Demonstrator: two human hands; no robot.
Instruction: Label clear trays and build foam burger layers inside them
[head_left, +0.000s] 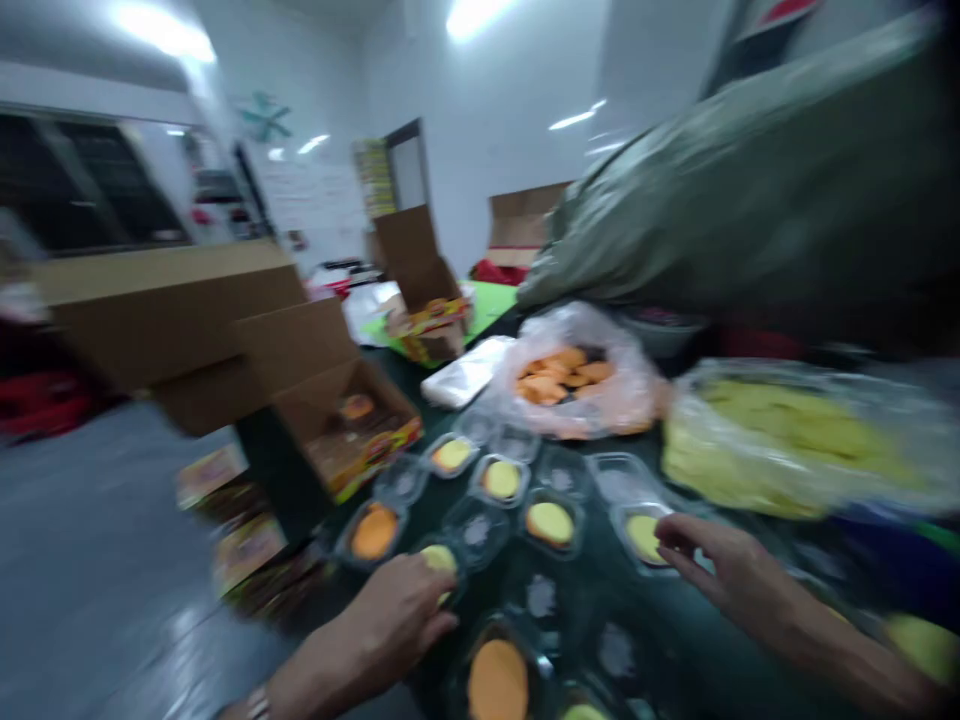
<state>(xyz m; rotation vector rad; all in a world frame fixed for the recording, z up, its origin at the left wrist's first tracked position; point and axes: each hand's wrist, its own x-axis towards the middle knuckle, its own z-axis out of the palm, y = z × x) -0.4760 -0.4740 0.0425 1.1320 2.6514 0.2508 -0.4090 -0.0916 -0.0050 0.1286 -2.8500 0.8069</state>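
My left hand point(401, 608) is curled against a yellow round slice point(439, 562) over a clear plastic container, its fingertips partly hidden and blurred. To the right, the fingertips of my right hand point(709, 560) are at the edge of another yellow round slice point(643, 536), which lies in an open clear container point(621, 478); its thumb and fingers are apart. Between the hands stand several open clear containers with yellow slices, such as one yellow slice point(551, 522). Orange round pieces point(374, 531) show in others, one large orange piece point(498, 682) near the front edge.
Behind the containers are a plastic bag of orange pieces point(559, 378) and a bag of yellow slices point(814, 425). An open cardboard box point(319, 415) stands at left, another box point(427, 290) farther back. A large grey-green sack point(757, 190) bulks at right.
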